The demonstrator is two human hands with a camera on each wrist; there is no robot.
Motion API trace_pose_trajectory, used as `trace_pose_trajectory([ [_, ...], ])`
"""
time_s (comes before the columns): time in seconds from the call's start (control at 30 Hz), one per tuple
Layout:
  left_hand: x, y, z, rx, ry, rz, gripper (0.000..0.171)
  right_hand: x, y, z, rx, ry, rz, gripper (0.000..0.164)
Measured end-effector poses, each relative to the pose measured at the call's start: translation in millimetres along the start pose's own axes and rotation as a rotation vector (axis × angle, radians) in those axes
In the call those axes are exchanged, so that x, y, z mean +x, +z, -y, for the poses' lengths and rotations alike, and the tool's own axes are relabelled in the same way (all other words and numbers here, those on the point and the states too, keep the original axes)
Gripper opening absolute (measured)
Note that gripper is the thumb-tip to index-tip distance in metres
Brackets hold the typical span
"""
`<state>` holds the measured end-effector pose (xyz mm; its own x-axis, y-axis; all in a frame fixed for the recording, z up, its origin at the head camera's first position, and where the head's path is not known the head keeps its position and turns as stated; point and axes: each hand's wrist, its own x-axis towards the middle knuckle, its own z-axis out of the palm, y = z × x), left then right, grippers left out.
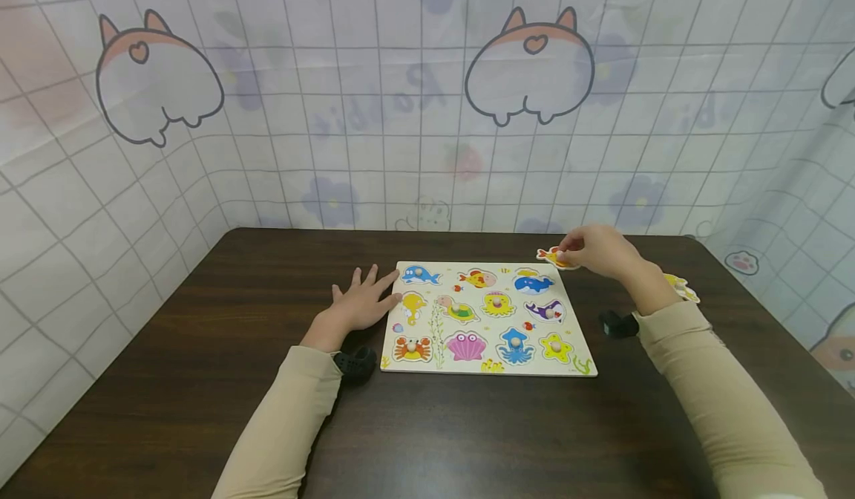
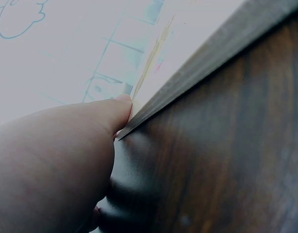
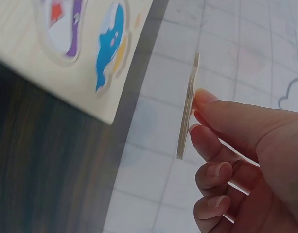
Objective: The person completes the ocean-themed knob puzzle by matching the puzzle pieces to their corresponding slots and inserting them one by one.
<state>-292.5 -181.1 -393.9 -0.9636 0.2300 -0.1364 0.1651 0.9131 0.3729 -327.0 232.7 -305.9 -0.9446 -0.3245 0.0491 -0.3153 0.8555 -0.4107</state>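
Note:
A wooden sea-animal puzzle board point(image 1: 387, 365) lies flat on the dark table. My left hand point(image 1: 361, 302) rests at its left edge with fingers spread, and the thumb point(image 2: 120, 108) touches the board's edge in the left wrist view. Beyond the far right corner, my right hand point(image 1: 601, 250) pinches a red and yellow fish puzzle piece point(image 1: 549, 255) between thumb and fingers. The right wrist view shows this fish piece point(image 3: 188, 109) edge-on, held off the board. Knobs stand on several board pieces, among them the crab point(image 1: 413, 349), the squid point(image 1: 515, 347) and the star point(image 1: 556, 347).
Right of the board, a yellow and white puzzle piece point(image 1: 681, 288) lies partly hidden behind the right forearm. The dark wooden table point(image 1: 427, 425) extends around the board. A white gridded cloth point(image 1: 414, 135) with cartoon prints hangs behind and at both sides.

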Motion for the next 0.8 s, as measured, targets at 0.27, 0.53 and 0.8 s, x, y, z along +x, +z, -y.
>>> trace_pose_trajectory([
  [0.27,-0.3,-0.1,0.3,0.003,0.000,0.002,0.064,16,14,20,0.012,0.023,0.009,0.028],
  [0.53,-0.4,-0.8,0.1,0.001,0.004,0.003,0.064,29,32,33,0.049,0.023,0.024,0.024],
  [0.8,-2.0,-1.2,-0.3,-0.013,0.004,0.002,0.064,42,50,43,0.084,0.036,0.044,0.020],
])
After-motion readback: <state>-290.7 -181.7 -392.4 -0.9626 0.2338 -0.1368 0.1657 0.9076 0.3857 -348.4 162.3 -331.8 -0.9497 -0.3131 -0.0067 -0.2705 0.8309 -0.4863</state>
